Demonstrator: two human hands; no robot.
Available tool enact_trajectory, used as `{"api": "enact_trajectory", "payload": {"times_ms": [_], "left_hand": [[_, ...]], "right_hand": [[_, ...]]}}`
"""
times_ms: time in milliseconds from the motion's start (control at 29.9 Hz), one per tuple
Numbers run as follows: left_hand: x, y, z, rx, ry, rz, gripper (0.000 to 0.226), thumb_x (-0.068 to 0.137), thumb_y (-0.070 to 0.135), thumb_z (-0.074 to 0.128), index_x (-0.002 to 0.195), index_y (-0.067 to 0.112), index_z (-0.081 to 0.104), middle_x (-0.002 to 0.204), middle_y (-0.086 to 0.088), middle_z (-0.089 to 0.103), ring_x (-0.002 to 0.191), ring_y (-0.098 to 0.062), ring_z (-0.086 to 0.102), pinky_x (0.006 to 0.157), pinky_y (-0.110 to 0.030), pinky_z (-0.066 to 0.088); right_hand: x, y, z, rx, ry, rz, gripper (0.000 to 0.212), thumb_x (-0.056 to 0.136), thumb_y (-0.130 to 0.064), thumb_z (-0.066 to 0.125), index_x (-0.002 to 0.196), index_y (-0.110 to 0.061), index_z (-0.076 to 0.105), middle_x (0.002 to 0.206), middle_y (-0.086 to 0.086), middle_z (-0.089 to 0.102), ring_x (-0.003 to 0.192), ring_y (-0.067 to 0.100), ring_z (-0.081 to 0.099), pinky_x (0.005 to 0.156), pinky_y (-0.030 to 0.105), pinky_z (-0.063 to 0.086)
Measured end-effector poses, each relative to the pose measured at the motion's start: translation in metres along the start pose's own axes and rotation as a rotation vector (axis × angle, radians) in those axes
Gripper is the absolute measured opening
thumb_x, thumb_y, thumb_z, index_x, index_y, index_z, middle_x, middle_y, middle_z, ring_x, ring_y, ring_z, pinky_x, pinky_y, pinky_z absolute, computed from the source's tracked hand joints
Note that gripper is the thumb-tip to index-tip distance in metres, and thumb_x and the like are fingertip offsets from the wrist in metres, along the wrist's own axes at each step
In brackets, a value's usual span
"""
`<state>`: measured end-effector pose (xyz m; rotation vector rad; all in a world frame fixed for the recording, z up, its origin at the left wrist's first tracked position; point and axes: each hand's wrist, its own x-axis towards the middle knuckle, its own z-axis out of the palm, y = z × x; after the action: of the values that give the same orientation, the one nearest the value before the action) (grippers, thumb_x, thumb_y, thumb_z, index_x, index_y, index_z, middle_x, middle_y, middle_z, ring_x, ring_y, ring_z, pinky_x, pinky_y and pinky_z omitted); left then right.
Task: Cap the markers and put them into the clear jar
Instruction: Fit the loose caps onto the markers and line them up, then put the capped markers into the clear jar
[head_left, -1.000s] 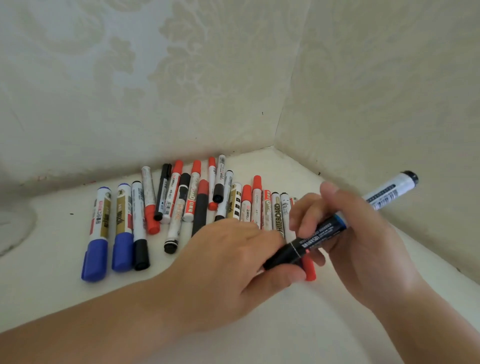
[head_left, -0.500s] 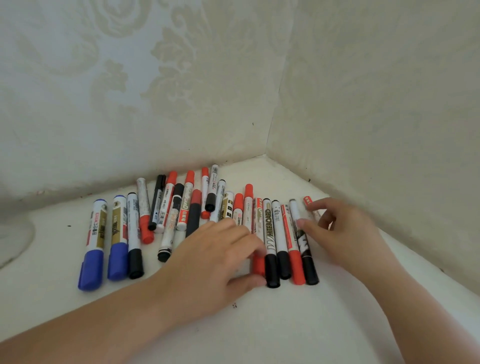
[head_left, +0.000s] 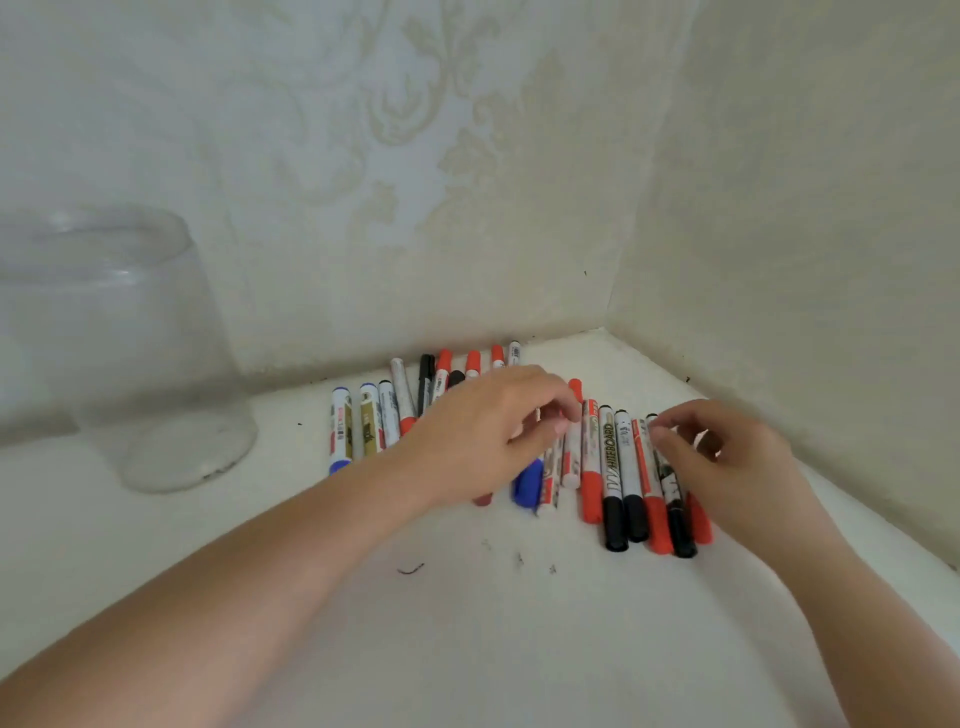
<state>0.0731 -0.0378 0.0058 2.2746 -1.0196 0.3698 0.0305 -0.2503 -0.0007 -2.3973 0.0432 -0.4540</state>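
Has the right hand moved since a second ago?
Yes. The right hand has come down from holding a marker to the row of markers on the table.

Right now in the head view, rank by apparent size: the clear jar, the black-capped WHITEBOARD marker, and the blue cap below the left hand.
1. clear jar
2. WHITEBOARD marker
3. blue cap, partly hidden by the left hand

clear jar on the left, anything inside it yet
No markers show through the clear plastic jar; only its bare base and the wall behind are visible. The capped red, black and blue markers all lie on the white surface, some of them covered by the left hand.
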Motion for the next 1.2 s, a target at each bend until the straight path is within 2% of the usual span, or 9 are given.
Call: {"api": "enact_trajectory", "payload": {"times_ms": [200,267,367,501,635,735,835,1102,1202], "left_hand": [[-0.044,-0.014,-0.067,0.197,0.250,-0.001,0.027,0.085,0.002,0.044,0.096,0.016,0.065,0.086,0.005,0.062,0.084,-0.015,0.050,0.077,-0.027,0.038],[-0.065,-0.023,-0.079,0.307,0.408,0.009,0.028,0.080,0.000,0.047,0.094,0.016,0.065,0.091,0.002,0.061,0.090,-0.018,0.049,0.079,-0.032,0.038],[-0.100,-0.037,-0.099,0.421,0.741,-0.063,0.020,0.079,0.006,0.054,0.094,0.017,0.062,0.102,0.002,0.049,0.098,-0.019,0.044,0.086,-0.034,0.038],[-0.136,-0.061,-0.119,0.269,1.037,-0.247,0.039,0.075,0.027,0.064,0.107,0.017,0.044,0.114,-0.004,0.033,0.110,-0.010,0.033,0.100,-0.021,0.029],[-0.143,-0.083,-0.119,-0.019,0.959,-0.482,0.099,0.054,0.051,0.073,0.131,0.020,0.021,0.131,0.001,0.019,0.127,-0.013,0.023,0.104,-0.009,0.019],[-0.140,-0.096,-0.113,-0.281,0.811,-0.630,0.128,0.046,0.048,0.086,0.142,0.022,0.005,0.145,0.007,0.013,0.136,-0.006,0.016,0.112,-0.022,0.020],[-0.139,-0.107,-0.108,-0.351,0.778,-0.657,0.125,0.049,0.038,0.088,0.144,0.020,0.009,0.148,0.002,0.022,0.135,-0.006,0.023,0.113,-0.030,0.024],[-0.143,-0.099,-0.106,-0.305,0.653,-0.422,0.109,0.047,0.038,0.081,0.138,0.031,0.021,0.138,0.027,0.029,0.128,0.011,0.027,0.098,-0.003,0.026],[-0.145,-0.096,-0.107,-0.260,0.593,-0.371,0.106,0.046,0.040,0.080,0.131,0.053,0.017,0.138,0.033,0.025,0.132,0.008,0.025,0.099,-0.003,0.025]], "right_hand": [[-0.017,-0.056,0.008,0.005,-0.124,-0.228,0.021,0.084,-0.020,0.062,0.074,-0.038,0.061,0.074,-0.010,0.061,0.073,-0.003,0.052,0.062,0.007,0.038],[-0.023,-0.074,0.014,-0.070,-0.212,-0.316,0.020,0.084,-0.026,0.062,0.074,-0.044,0.058,0.079,-0.010,0.060,0.080,-0.008,0.050,0.072,0.008,0.037],[-0.029,-0.109,0.032,-0.157,-0.310,-0.415,0.020,0.086,-0.028,0.059,0.081,-0.046,0.052,0.074,-0.015,0.055,0.087,-0.014,0.043,0.069,-0.007,0.027],[-0.020,-0.134,0.066,-0.057,-0.287,-0.479,0.028,0.085,-0.024,0.061,0.077,-0.048,0.049,0.079,-0.017,0.056,0.079,0.002,0.052,0.066,0.008,0.039],[0.001,-0.148,0.100,0.064,-0.249,-0.369,0.016,0.089,-0.021,0.055,0.088,-0.036,0.060,0.085,-0.016,0.059,0.070,0.009,0.054,0.058,0.013,0.038],[0.015,-0.149,0.116,0.069,-0.268,-0.294,0.014,0.090,-0.022,0.053,0.093,-0.033,0.061,0.090,-0.013,0.061,0.068,0.009,0.054,0.058,0.014,0.037],[0.023,-0.145,0.126,0.007,-0.340,-0.263,0.010,0.091,-0.028,0.052,0.093,-0.035,0.059,0.091,-0.013,0.061,0.070,0.007,0.055,0.057,0.014,0.037],[0.033,-0.141,0.140,-0.053,-0.366,-0.242,0.026,0.088,-0.033,0.056,0.112,-0.024,0.060,0.091,-0.012,0.056,0.071,0.004,0.052,0.060,0.013,0.040],[0.026,-0.144,0.144,-0.106,-0.374,-0.253,0.039,0.085,-0.043,0.058,0.119,-0.023,0.056,0.104,-0.007,0.057,0.084,0.005,0.053,0.070,0.016,0.044]]}}
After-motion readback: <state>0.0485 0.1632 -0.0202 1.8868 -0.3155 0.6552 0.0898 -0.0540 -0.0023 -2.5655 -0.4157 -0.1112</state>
